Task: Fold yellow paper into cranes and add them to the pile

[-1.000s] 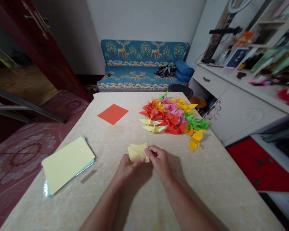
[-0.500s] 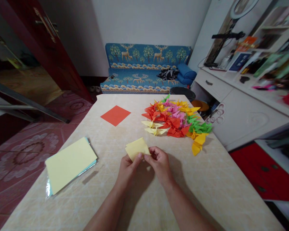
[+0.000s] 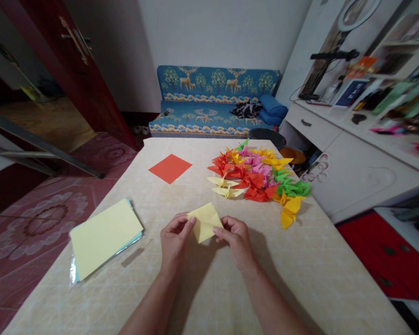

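Both my hands hold a small folded yellow paper (image 3: 205,221) just above the beige table (image 3: 307,260). My left hand (image 3: 172,239) pinches its left edge with thumb and fingers. My right hand (image 3: 234,238) pinches its right corner. The paper sits as a diamond between the two hands, one point towards the far side. A pile of folded paper cranes (image 3: 258,179) in red, pink, yellow, orange and green lies beyond my right hand. Two pale yellow cranes (image 3: 225,186) lie at the pile's near left edge.
A stack of yellow and pale blue paper sheets (image 3: 104,235) in clear wrap lies at the left. A flat red square sheet (image 3: 170,168) lies further back. A white cabinet (image 3: 356,163) stands right of the table, a blue patterned sofa (image 3: 216,100) behind, a dark red door (image 3: 73,65) at left.
The yellow paper has turned from a flat-lying shape into a diamond. My left hand has shifted from under it to its left edge, and my hands have drawn a little apart.
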`<state>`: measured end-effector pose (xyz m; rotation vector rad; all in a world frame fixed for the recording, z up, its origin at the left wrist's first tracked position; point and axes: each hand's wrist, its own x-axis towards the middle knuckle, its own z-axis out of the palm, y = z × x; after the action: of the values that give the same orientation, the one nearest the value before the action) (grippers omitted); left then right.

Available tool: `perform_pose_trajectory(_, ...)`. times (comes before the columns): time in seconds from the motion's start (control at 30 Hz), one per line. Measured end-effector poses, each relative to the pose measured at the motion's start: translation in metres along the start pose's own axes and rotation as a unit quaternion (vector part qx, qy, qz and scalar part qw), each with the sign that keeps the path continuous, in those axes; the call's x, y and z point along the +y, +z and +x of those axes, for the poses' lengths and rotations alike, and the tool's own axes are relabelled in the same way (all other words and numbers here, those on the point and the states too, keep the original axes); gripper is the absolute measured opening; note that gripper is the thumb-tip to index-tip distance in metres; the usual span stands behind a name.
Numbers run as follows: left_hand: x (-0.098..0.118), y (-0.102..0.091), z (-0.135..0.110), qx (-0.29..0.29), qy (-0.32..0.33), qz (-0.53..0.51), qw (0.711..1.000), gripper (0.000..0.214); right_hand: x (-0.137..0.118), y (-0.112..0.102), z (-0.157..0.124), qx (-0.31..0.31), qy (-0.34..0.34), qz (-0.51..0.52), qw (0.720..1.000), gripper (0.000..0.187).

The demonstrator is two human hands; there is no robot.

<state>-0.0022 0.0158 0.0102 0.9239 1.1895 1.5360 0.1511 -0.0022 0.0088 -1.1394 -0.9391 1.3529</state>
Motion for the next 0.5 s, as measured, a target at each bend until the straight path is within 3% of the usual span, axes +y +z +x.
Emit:
perform_pose_trajectory(0.23, 0.001, -0.006, 0.004, 0.013, 0.04, 0.025, 0.999, 0.012, -0.004, 0.0, 0.001, 0.021, 0.0, 0.013, 1.0, 0.016)
perform_pose_trajectory(0.37, 0.002, -0.002, 0.001, 0.012, 0.013, 0.033, 0.999, 0.016, -0.004, 0.005, 0.001, 0.076, -0.036, 0.022, 0.996, 0.02)
perform_pose_trajectory(0.5, -0.002, 0.0, -0.001, 0.022, -0.027, 0.028, 0.999, 0.02, 0.001, 0.01, 0.001, 0.056, -0.04, 0.052, 0.996, 0.028)
